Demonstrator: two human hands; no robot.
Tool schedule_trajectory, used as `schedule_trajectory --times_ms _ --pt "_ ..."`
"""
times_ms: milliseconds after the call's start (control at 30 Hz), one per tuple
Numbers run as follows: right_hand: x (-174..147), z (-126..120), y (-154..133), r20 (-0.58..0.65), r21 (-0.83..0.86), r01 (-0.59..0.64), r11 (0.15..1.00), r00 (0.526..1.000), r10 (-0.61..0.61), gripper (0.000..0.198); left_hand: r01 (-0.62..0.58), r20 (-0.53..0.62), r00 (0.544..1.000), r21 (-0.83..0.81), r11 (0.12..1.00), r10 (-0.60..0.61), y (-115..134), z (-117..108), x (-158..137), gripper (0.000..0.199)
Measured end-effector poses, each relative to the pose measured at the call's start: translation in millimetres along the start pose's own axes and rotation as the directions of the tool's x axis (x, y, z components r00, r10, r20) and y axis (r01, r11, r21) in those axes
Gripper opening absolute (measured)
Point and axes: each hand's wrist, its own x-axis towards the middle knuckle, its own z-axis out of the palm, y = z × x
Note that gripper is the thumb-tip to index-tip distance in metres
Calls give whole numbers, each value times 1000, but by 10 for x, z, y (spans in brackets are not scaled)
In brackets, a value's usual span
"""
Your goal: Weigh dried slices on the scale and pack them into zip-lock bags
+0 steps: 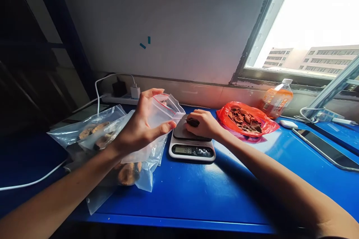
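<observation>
My left hand holds a clear zip-lock bag by its red-edged mouth, thumb and fingers spread along the opening. The bag's mouth gapes toward the scale. Over the pan of a white kitchen scale, my right hand is closed around a dark brown dried piece; its exact kind is unclear. The scale's display seems to read 103. Behind the right forearm lies an open red plastic bag full of reddish-brown dried slices.
Clear bags with brown mushroom-like pieces lie left on the blue table. An orange drink bottle, a white case and a phone are at right. A charger and white cable stand by the wall.
</observation>
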Motion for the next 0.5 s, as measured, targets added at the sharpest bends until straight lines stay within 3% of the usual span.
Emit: schedule_trajectory --times_ms 67,100,200,267,367,500 --pt "61 -42 -46 -145 260 -114 959 977 155 21 -13 22 1000 -3 1000 13 2 35 -9 72" --pt "109 -88 -94 -209 426 -161 890 940 270 25 -15 29 999 -4 1000 15 2 52 -15 71" --pt "297 -287 -349 -225 808 -158 567 807 546 35 2 28 1000 -6 1000 -2 -8 95 -30 74" --pt "431 -400 -576 -188 898 -94 430 801 569 37 27 33 999 -5 1000 -27 -23 120 -32 78" --pt "597 -430 -866 -188 920 -36 389 832 521 38 20 12 1000 10 1000 -20 -40 159 -19 81" --pt "714 -315 -1012 -231 876 -2 482 876 424 43 -55 -51 997 -19 998 54 -39 184 5 76"
